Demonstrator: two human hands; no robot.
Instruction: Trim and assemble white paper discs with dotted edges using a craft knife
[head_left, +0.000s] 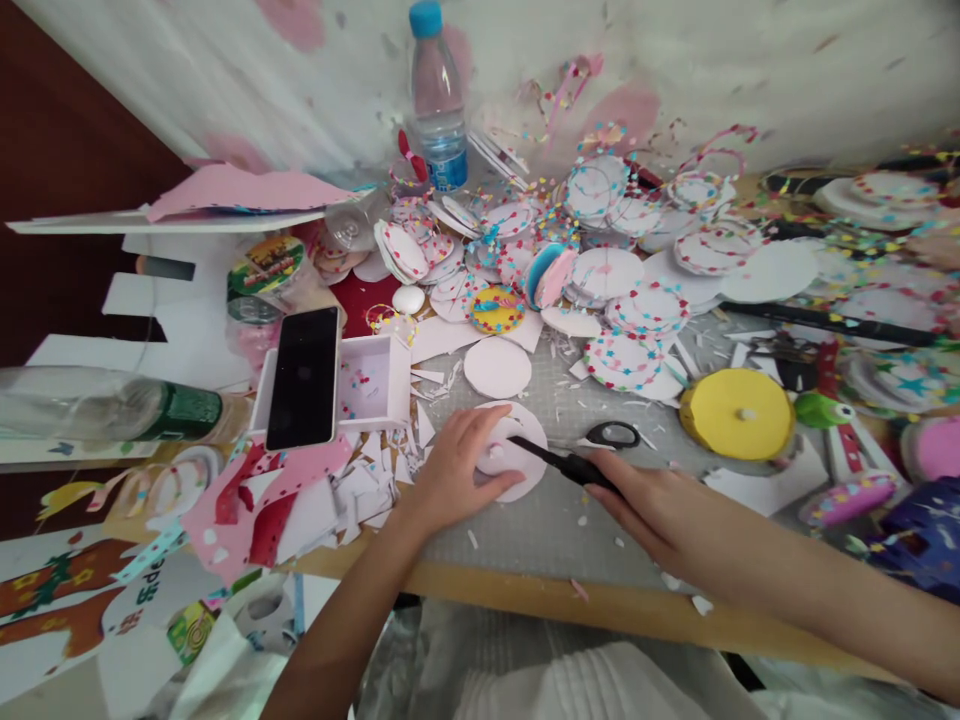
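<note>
My left hand (459,470) holds a white round disc (532,465) down on the grey cutting mat, thumb and fingers spread around its near and far edges. A small white knob stands at the disc's middle. My right hand (645,500) is closed around what looks like a black craft knife (566,465). Its tip touches or hovers just over the disc, right of the knob; I cannot tell which. Just beyond the knife lies a pair of scissors (611,435) with black handles. Another plain white disc (497,367) lies behind my left hand.
Many decorated discs (626,360) crowd the back of the table. At the right sits a yellow round piece (737,413). A phone (304,378) rests on a white box (375,380) at left, near paper scraps (367,490). A water bottle (439,100) stands behind.
</note>
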